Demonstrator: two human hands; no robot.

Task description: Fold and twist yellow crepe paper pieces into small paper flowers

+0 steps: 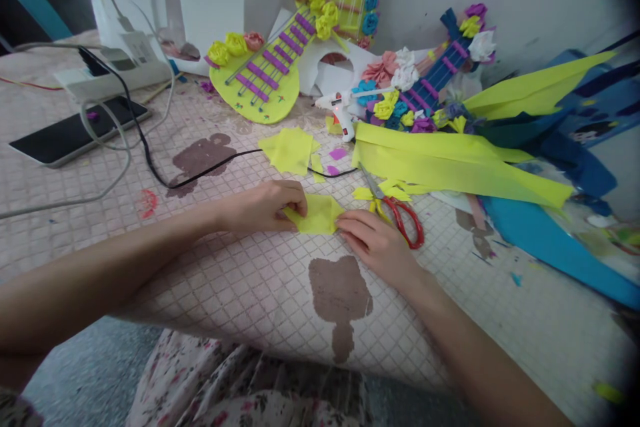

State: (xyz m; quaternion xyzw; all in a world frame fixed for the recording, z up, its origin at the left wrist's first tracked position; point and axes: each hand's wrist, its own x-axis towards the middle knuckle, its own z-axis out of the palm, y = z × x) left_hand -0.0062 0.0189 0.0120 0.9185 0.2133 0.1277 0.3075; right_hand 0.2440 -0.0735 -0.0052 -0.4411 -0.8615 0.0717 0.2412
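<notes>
A small yellow paper piece point(318, 215) lies between my two hands near the table's front. My left hand point(280, 205) is closed on its left end, fingers curled and pressed together. At its right end my right hand point(367, 233) pinches the corner. Just beyond my right hand are scissors point(410, 223) with red and yellow handles, blades pointing away. A stack of yellow paper pieces point(289, 150) sits behind my left hand. Long yellow paper strips point(450, 163) stretch to the right. A white glue gun point(343, 115) stands behind the stack.
Paper-flower-decorated guitar shapes point(260, 83) lean at the back. A tablet point(75, 130) and a power strip point(117, 73) with loose cables occupy the left. One black cable point(200, 170) crosses behind my left hand. Blue paper point(550, 240) lies at the right on the quilted tablecloth point(240, 287).
</notes>
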